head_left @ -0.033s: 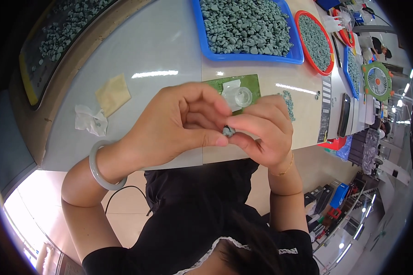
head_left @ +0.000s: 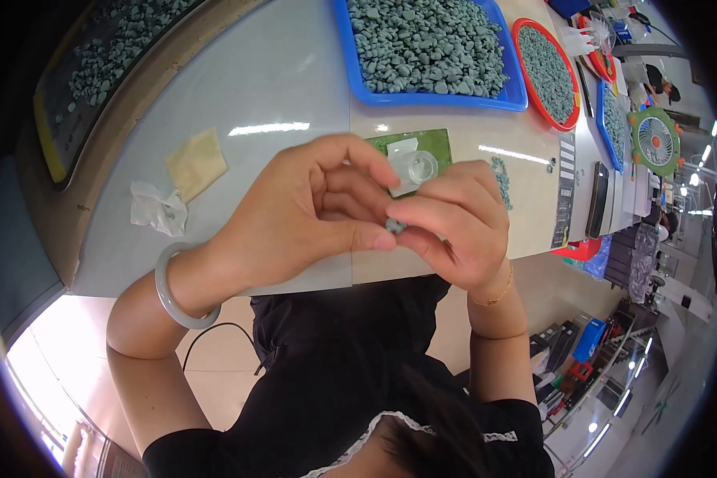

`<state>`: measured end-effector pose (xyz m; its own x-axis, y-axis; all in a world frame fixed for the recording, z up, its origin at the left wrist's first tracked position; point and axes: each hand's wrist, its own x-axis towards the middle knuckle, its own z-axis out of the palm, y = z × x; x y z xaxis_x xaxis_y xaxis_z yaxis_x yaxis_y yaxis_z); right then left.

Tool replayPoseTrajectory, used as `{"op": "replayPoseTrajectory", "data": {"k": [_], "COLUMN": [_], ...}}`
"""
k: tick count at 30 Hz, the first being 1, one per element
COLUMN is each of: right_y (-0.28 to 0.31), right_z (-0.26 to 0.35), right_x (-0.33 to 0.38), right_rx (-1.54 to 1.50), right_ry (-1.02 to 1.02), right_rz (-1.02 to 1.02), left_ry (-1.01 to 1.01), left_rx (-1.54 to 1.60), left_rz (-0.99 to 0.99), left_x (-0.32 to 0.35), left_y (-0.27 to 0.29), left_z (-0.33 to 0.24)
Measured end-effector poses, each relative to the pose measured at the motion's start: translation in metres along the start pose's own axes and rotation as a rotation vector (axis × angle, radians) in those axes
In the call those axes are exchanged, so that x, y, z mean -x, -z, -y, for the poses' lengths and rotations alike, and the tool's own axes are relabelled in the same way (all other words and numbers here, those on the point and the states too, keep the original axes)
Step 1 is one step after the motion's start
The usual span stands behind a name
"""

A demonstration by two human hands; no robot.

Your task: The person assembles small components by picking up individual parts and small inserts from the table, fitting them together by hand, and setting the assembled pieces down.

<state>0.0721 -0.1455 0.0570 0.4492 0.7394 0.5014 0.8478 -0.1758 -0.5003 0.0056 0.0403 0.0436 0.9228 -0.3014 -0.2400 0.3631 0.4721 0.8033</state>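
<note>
The long pale counter (head_left: 295, 88) carries a big blue tray (head_left: 518, 99) of grey-green stones at the far side, a round red tray (head_left: 570, 119) of the same to its right, and a green mat (head_left: 434, 147) with a small clear dish (head_left: 417, 166) just beyond the hands. Compared with the other picture of this instant, nothing has shifted. Both hands meet above the near edge: the left hand (head_left: 295, 215), a pale bangle (head_left: 175, 291) on its wrist, and the right hand (head_left: 454, 227) pinch one small grey-green stone (head_left: 393, 226) between thumbs and fingertips, so the piece looks under close handling, not set down.
</note>
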Motion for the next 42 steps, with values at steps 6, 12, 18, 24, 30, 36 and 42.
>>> {"op": "replayPoseTrajectory", "data": {"k": [6, 12, 18, 24, 30, 36, 42], "right_y": [0.024, 0.036, 0.058, 0.057, 0.048, 0.041, 0.035], "right_z": [-0.022, -0.059, -0.052, -0.049, -0.046, -0.045, -0.041], "right_x": [-0.035, -0.042, 0.007, 0.036, 0.038, 0.039, 0.034], "right_rx": [0.233, 0.392, 0.35, 0.469, 0.53, 0.546, 0.513], "right_ry": [0.017, -0.3, -0.558, -0.63, -0.627, -0.586, -0.577], "right_rz": [-0.033, -0.153, -0.079, 0.143, 0.152, 0.121, 0.107], "left_ry": [-0.264, -0.295, -0.421, -0.41, -0.464, -0.408, -0.253], "left_rx": [-0.263, -0.994, -1.429, -1.51, -1.403, -1.131, -0.638], "left_rz": [-0.203, -0.128, -0.181, -0.201, -0.204, -0.209, -0.099], "left_x": [-0.002, 0.003, -0.002, -0.011, -0.011, -0.006, -0.002], "left_y": [0.01, 0.014, 0.003, -0.005, -0.005, -0.01, -0.014], "left_z": [-0.013, -0.013, 0.016, 0.023, 0.022, 0.007, 0.006]}}
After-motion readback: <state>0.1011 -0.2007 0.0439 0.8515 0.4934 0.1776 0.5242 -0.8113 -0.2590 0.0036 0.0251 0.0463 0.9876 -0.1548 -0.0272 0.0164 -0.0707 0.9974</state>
